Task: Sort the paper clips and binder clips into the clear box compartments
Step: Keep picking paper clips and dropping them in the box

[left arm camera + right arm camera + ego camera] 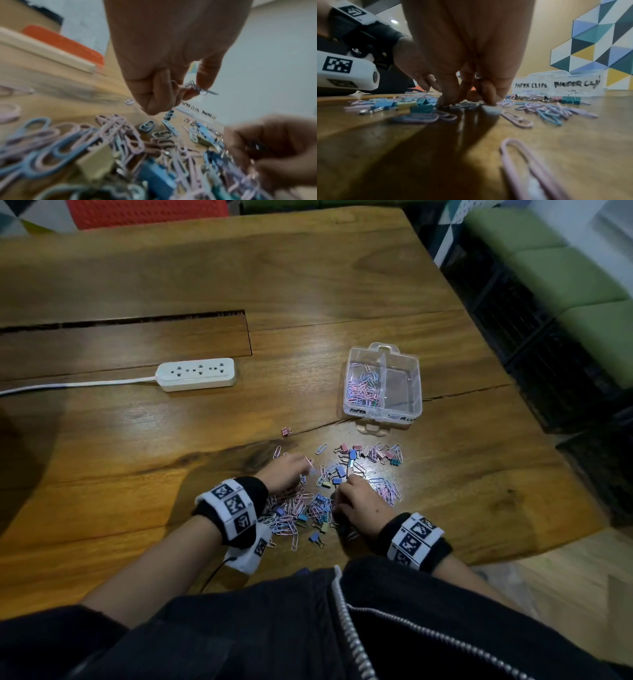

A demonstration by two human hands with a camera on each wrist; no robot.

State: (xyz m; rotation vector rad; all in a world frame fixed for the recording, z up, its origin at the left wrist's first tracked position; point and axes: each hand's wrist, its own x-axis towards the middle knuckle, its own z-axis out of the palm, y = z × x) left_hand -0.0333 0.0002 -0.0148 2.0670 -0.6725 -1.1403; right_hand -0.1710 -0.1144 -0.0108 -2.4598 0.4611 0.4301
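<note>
A clear box [351, 378] stands beyond the pile; its left compartment, labelled PAPER CLIPS [530, 85], holds pastel paper clips, and the right one looks bare. Pink and blue paper clips and small binder clips lie mixed in a pile [308, 508] on the wooden table. My left hand [306, 465] is lifted a little over the pile's left part and pinches a few paper clips [193, 86] between thumb and fingers. My right hand [344, 484] has its curled fingertips [488, 94] down in the pile's middle, with a binder clip's metal handle [477, 76] showing between them.
A white power strip [196, 374] with its cord lies to the left. One pink binder clip [286, 432] sits apart, left of the box. More binder clips [380, 453] lie in a row before the box. The table edge [548, 467] runs down the right.
</note>
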